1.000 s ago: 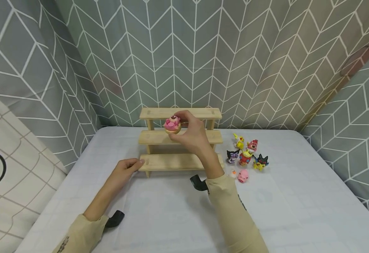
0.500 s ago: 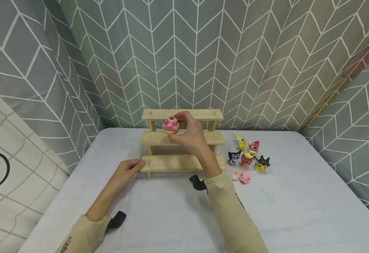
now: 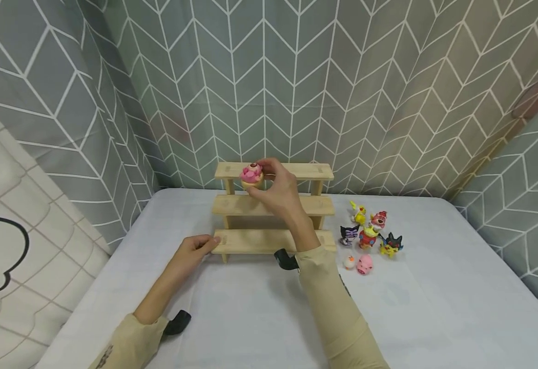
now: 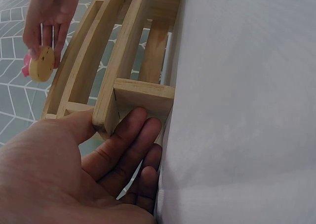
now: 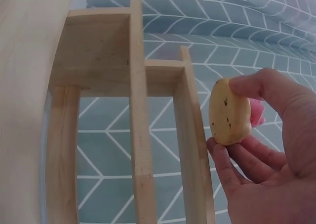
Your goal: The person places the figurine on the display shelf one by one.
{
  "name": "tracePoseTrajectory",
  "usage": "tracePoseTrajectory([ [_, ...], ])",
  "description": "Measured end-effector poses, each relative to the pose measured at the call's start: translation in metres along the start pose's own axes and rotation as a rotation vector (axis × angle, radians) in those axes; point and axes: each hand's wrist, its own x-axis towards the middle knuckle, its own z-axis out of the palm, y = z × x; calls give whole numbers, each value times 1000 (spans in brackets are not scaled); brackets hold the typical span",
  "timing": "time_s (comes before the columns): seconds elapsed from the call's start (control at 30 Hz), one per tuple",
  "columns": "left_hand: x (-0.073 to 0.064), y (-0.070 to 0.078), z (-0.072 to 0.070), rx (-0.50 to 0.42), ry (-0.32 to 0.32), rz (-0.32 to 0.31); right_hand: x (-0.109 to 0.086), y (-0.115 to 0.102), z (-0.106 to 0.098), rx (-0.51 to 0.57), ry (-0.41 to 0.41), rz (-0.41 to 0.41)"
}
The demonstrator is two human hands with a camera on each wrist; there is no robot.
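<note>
In the head view, the right hand [image 3: 280,190] grasps the pink figure [image 3: 252,175] in its fingers, in the air before the top step of the stand [image 3: 236,206]; the stand is by the worktop's [image 3: 246,312] far edge, nearer its far left corner than its far right; the left hand [image 3: 196,248] pinches the bottom step's left end; small toys [image 3: 368,239] stand between the stand and the worktop's right edge. In the left wrist view, the left fingers curl under the step; the figure is apart from the stand. In the right wrist view, right thumb and fingers clasp the figure's yellow base [image 5: 228,112].
</note>
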Motion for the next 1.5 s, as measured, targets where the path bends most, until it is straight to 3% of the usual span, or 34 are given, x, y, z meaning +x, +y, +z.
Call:
tracePoseTrajectory([
  [0.37, 0, 2, 4, 36, -1, -9, 10, 10, 9, -51, 17, -96],
  [0.5, -2, 1, 3, 34, -2, -18, 14, 14, 16, -116, 60, -123],
  [0.93, -3, 1, 4, 13, 6, -22, 18, 21, 34, -179, 186, -127],
  [1.3, -2, 4, 3, 28, 3, -26, 18, 22, 31, -180, 171, -150],
  [1.5, -3, 7, 3, 27, 5, -19, 17, 21, 25, -176, 141, -118],
])
